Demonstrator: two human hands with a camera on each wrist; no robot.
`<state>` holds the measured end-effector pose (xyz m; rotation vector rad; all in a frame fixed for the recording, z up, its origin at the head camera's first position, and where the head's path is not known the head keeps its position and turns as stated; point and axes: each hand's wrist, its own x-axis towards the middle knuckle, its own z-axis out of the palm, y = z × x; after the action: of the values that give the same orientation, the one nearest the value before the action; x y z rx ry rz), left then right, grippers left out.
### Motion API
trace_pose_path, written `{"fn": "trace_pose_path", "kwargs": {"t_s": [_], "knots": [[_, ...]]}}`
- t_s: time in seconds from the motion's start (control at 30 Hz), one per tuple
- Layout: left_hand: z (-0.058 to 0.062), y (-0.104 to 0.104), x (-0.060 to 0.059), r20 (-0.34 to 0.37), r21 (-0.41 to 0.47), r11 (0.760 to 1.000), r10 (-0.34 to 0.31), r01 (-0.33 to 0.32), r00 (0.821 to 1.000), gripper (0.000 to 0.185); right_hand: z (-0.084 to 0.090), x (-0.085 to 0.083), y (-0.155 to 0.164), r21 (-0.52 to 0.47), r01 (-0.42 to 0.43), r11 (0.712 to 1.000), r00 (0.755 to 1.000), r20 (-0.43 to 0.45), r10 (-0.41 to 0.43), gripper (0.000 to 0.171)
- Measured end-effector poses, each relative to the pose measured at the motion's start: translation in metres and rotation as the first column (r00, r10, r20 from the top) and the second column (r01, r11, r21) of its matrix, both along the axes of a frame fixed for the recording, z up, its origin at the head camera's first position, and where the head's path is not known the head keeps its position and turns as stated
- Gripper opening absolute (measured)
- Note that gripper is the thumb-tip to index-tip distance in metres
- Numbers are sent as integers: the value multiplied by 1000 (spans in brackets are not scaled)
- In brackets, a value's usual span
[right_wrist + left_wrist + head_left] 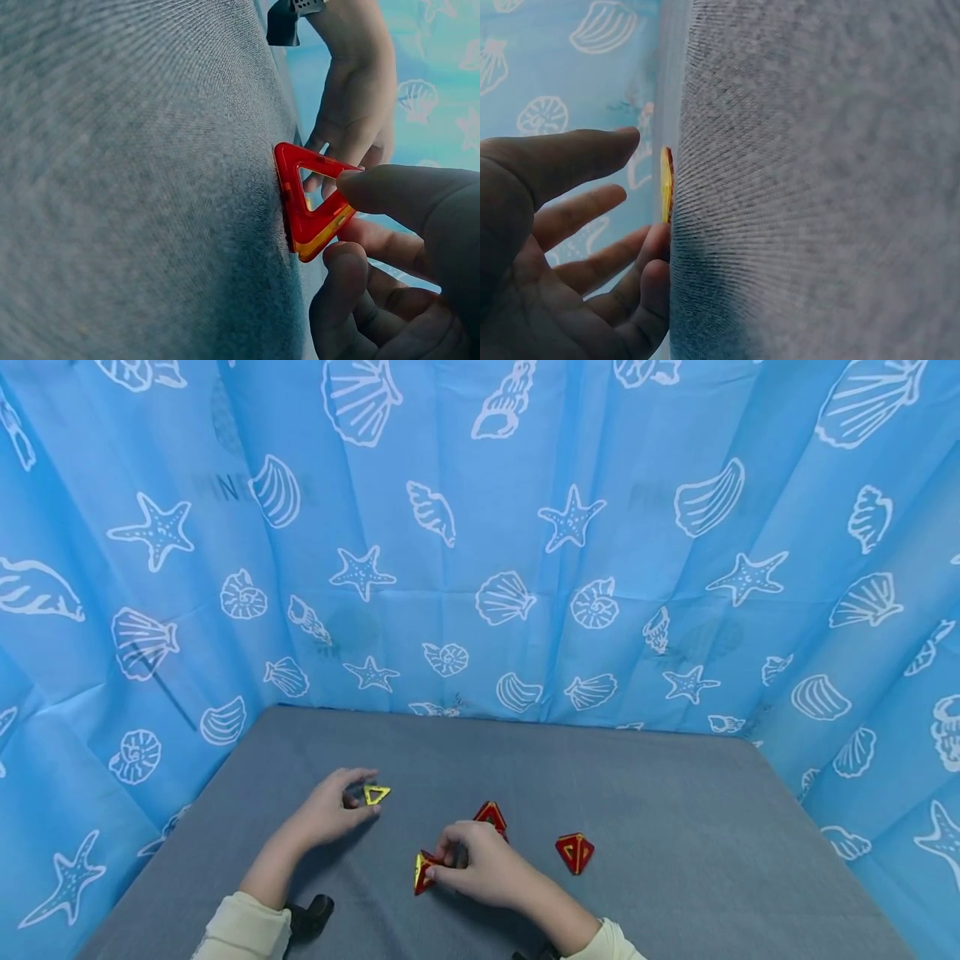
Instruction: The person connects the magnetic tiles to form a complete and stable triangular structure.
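On the grey table [675, 810] my left hand [358, 793] hovers with relaxed fingers round a small yellow triangle tile [376, 793] that lies flat. In the left wrist view the tile [665, 184] shows edge-on, the left hand [630, 195] is spread beside it, and the lower fingers [656, 251] touch the cloth. My right hand [446, 868] pinches a red and yellow triangle piece [423, 870] standing on the table. In the right wrist view the piece [307, 217] sits between thumb and fingers of the right hand [341, 221].
A red triangle piece [491, 817] stands just behind my right hand. A small red pyramid [575, 852] sits to its right. A blue curtain with shells [480, 568] closes in the back and sides. A black wrist mount [315, 914] is on my left forearm.
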<state>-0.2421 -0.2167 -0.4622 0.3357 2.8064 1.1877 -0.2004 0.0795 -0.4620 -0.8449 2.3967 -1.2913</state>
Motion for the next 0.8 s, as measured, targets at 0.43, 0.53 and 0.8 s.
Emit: {"fn": "trace_pose_path", "kwargs": {"t_s": [0.43,0.53,0.8], "knots": [[0,1,-1,27,-4,999,-46,47,999,41,0,0,0,2,14,1000,1000,28,-14,13],[-1,1,-1,40,-12,998,-61,61,997,42,0,0,0,1,14,1000,999,29,-14,12],[0,2,0,114,23,996,-87,85,990,44,0,-1,0,23,6,1000,1000,10,-6,12]]}}
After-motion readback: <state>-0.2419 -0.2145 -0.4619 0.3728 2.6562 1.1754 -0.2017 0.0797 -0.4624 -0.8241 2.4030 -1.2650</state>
